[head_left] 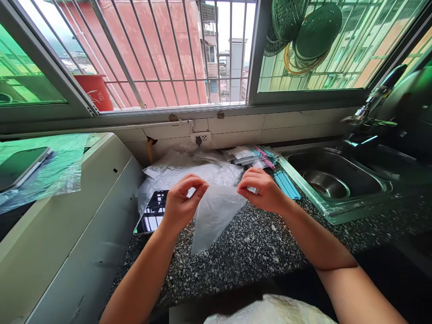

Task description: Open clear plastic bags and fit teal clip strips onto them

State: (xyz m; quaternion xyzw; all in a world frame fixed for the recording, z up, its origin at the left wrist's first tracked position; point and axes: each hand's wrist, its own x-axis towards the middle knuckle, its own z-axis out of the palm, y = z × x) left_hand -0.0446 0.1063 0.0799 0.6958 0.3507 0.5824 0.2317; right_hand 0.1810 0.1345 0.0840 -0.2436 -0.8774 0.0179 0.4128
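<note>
Nearest the camera, at the bottom edge, lies a crumpled white plastic bundle (270,311), only partly in view, so what it wraps cannot be told. Above it the two forearms reach out over the speckled granite counter (256,252).

The left hand (180,204) and the right hand (263,191) each pinch the top edge of a small clear plastic bag (212,216), thumb against fingertips, one at each upper corner. The bag hangs between them just above the counter, its lower end tapering to a point near the stone. It looks very light, thin and limp, with no stiffness of its own; the film is probably slick, so a firm pinch at the rim, as both hands have now, seems the surest hold, and the two layers likely need rubbing apart at the mouth.

Just beyond the left hand a tablet (151,216) lies flat with a glossy dark screen, partly under a heap of clear plastic bags (192,171). Behind the right hand sit blue strips (286,184) and small packets (249,155), near the steel sink (332,175). A white appliance (67,225) stands to the left, a phone (20,166) resting on it. Farthest off, the barred window (162,54) spans the wall.
</note>
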